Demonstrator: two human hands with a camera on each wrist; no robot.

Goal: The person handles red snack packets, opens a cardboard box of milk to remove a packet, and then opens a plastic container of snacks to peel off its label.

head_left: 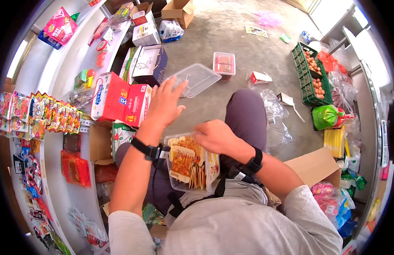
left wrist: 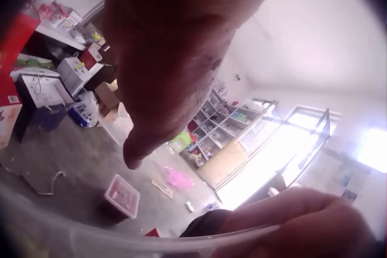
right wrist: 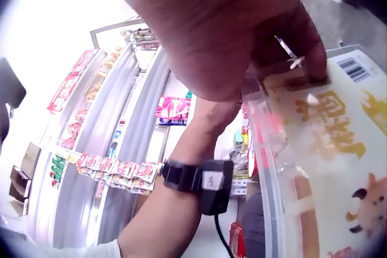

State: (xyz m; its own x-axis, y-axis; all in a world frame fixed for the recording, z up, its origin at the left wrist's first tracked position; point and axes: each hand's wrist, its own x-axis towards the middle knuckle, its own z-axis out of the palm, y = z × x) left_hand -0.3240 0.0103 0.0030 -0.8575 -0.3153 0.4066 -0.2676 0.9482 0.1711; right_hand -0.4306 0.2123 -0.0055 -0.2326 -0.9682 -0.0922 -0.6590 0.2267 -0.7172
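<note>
A clear plastic box (head_left: 169,180) of flat snack packets (head_left: 182,163) with cream-coloured tops sits in the person's lap. The right hand (head_left: 220,136) grips the box's far right corner, its fingers (right wrist: 302,67) curled at the rim by a printed packet (right wrist: 335,125); the thumb is largely hidden. Beyond the box, the left hand (head_left: 165,102) reaches forward with spread fingers and holds nothing. Its fingertips overlap the near left edge of a clear plastic lid (head_left: 199,80) in the head view. Only a large, dark part of the left hand (left wrist: 175,58) fills the left wrist view.
Ahead on the floor stands a lidded tub (head_left: 224,63). Red cartons (head_left: 120,100) and a dark box (head_left: 150,63) crowd the left side beside shelves with hanging snack bags (head_left: 56,112). Rightward are a green egg crate (head_left: 309,74), plastic wrap (head_left: 273,114) and cardboard (head_left: 314,168).
</note>
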